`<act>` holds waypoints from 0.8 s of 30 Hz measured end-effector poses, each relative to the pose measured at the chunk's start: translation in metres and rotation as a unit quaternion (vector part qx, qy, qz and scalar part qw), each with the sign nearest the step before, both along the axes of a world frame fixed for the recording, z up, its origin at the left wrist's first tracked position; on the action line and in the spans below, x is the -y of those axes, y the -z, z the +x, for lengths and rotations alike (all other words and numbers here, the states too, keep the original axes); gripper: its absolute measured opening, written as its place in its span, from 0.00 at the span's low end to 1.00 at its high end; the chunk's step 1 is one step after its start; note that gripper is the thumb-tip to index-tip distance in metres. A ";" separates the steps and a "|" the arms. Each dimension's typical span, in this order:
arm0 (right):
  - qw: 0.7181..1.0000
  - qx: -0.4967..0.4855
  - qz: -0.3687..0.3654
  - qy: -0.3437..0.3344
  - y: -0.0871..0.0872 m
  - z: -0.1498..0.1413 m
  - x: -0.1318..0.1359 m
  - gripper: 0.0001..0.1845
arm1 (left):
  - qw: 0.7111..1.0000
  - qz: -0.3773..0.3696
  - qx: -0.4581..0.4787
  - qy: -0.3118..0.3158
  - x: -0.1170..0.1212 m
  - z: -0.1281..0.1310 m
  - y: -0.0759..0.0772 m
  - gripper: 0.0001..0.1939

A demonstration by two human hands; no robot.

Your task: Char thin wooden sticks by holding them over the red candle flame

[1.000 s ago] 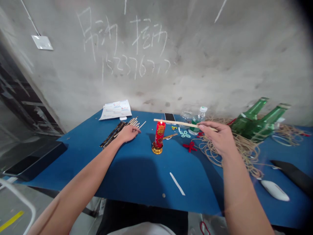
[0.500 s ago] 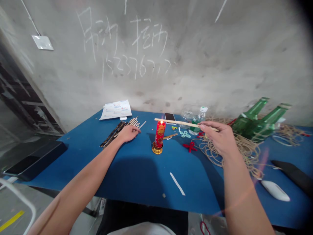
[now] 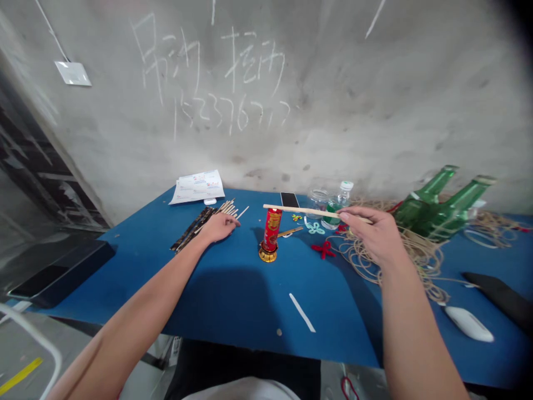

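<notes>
My right hand (image 3: 372, 233) is shut on a thin wooden stick (image 3: 310, 211), which runs left from my fingers to the top of a red pillar candle (image 3: 271, 230). The candle stands in a gold holder (image 3: 267, 253), and the stick hides its flame, if there is one. My left hand (image 3: 219, 228) lies flat on the blue table (image 3: 233, 300), holding nothing. Its fingertips are next to a pile of thin wooden sticks (image 3: 228, 210), and dark patterned strips (image 3: 191, 228) lie beside the pile.
Tangled twine (image 3: 416, 253) and green glass bottles (image 3: 433, 208) lie at the right. Behind the candle are a phone (image 3: 289, 199), a glass jar (image 3: 317, 199) and a water bottle (image 3: 336, 206). Papers (image 3: 197, 187), a white mouse (image 3: 468, 323) and a dark tablet (image 3: 62, 272) also lie about.
The far end of the stick has dropped to the candle top. The flame seen earlier no longer shows. My left hand has not visibly moved.
</notes>
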State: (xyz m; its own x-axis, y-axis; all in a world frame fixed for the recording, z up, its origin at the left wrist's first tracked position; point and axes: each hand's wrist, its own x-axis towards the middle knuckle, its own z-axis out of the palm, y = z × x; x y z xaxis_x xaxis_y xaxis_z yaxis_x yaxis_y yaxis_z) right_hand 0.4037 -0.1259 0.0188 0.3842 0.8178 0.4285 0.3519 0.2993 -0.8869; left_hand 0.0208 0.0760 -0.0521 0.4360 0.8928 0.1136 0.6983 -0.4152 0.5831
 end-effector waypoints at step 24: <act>0.999 -0.037 0.001 -0.010 -0.003 0.004 0.006 0.17 | 1.000 0.002 0.004 0.000 -0.002 -0.001 0.002 0.15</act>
